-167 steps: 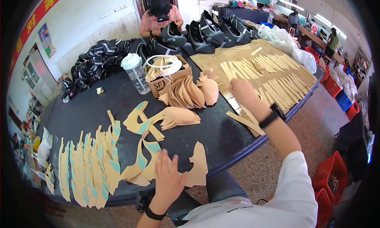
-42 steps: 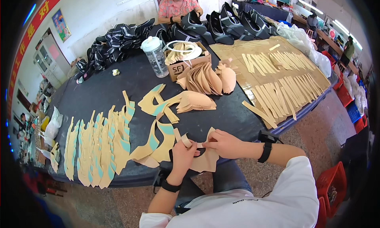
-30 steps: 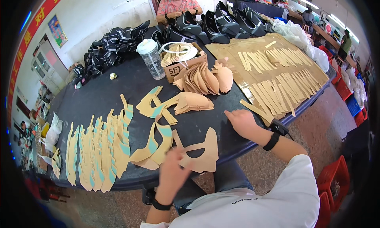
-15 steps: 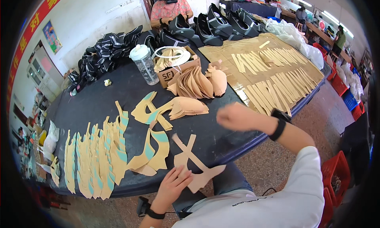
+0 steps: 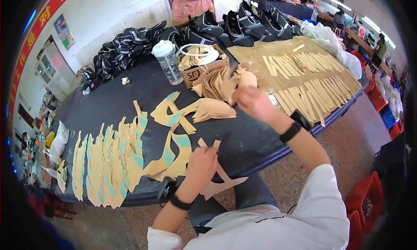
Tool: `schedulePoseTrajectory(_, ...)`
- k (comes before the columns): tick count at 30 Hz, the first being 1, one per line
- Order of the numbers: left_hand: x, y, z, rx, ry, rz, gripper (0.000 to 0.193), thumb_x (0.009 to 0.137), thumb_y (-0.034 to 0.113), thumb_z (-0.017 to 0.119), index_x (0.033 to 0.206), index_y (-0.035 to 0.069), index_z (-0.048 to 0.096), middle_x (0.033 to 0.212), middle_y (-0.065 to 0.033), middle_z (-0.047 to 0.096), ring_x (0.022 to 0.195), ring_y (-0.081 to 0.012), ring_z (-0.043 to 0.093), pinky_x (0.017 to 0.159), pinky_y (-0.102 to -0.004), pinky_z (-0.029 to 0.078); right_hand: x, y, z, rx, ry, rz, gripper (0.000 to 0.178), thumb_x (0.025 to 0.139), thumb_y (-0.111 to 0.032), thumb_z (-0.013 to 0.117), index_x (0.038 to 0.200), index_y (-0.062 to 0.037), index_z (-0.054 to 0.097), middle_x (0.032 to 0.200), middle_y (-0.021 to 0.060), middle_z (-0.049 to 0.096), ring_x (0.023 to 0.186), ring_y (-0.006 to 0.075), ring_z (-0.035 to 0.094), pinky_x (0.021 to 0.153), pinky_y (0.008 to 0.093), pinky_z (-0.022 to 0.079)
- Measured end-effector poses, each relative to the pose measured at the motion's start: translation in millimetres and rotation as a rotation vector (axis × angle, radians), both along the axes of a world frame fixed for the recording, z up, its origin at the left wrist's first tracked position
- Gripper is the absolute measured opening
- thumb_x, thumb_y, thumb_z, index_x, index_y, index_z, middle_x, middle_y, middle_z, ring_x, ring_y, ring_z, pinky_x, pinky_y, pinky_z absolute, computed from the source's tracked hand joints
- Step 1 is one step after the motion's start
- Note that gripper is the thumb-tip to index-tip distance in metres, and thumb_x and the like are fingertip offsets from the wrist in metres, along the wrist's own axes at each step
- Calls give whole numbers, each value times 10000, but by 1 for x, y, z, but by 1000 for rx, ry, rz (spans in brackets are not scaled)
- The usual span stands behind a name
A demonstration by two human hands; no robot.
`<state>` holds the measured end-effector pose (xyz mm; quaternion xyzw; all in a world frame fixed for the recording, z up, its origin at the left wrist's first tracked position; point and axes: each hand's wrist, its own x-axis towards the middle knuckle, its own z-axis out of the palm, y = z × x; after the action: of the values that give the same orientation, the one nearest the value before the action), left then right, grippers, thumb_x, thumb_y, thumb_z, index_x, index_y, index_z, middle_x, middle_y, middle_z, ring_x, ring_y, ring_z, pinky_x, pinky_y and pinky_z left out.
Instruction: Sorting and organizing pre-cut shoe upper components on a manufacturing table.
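Note:
At the table's front edge lies a flat tan cut-out piece (image 5: 226,185) with crossing strips, partly over my lap. My left hand (image 5: 202,166) is closed on its upper part, fingertips beside a strip end; the palm hides some of the piece. Farther right, my right hand (image 5: 257,104) reaches to the small tan pieces (image 5: 247,78) beside a fanned stack of curved tan pieces (image 5: 213,86). Its fingers are pinched together, slightly blurred, and what they hold cannot be made out. Left of my left hand lie tan pieces with turquoise bands (image 5: 180,152).
Overlapping turquoise-banded pieces (image 5: 108,163) line the left. A lidded clear bottle (image 5: 168,63) and a cardboard box (image 5: 191,77) stand mid-table. Tan strips lie on a brown board (image 5: 269,54). Black shoe uppers (image 5: 247,24) line the back, where a person (image 5: 191,9) sits.
My right hand has moved up to the small tan pieces by the stack. My left hand has gone from resting on the cut-out's lower part to closing near its strips. The view has shifted slightly.

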<state>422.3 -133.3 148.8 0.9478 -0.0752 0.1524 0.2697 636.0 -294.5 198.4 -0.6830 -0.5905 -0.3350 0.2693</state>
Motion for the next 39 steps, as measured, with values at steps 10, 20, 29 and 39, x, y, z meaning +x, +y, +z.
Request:
schedulePoseTrajectory(10, 40, 2, -35, -123, 295, 421, 116, 792, 225, 689, 834, 127, 643, 866, -76, 600, 882, -282, 574, 703, -485, 394, -40, -54, -42, -510, -3, -107, 412, 709, -113, 629, 1104, -43, 533, 1089, 98, 598, 1056, 267, 552, 893, 395, 415)
schedulePoseTrajectory(20, 40, -3, -28, -783, 475, 297, 195, 871, 187, 606, 867, -6, 634, 699, -47, 640, 594, -118, 576, 566, -268, 433, -79, -11, -78, -370, -152, -250, 196, 703, -142, 593, 826, 4, 632, 844, 47, 494, 810, 179, 509, 647, 295, 388)
schedulePoseTrajectory(29, 35, -15, -34, -542, 289, 399, 196, 872, 166, 605, 844, -25, 636, 659, -48, 634, 548, -93, 559, 522, -244, 423, -111, -25, -76, -455, 315, -185, 381, 700, -116, 594, 1030, 74, 593, 977, 134, 567, 952, 268, 541, 879, 351, 450)
schedulePoseTrajectory(39, 38, -20, -37, -237, 172, 303, 179, 846, 169, 615, 849, -3, 664, 660, -76, 656, 604, -156, 615, 602, -274, 448, -110, -37, -82, -340, 307, -98, 370, 646, -94, 625, 994, 30, 603, 958, 111, 533, 916, 255, 522, 819, 342, 453)
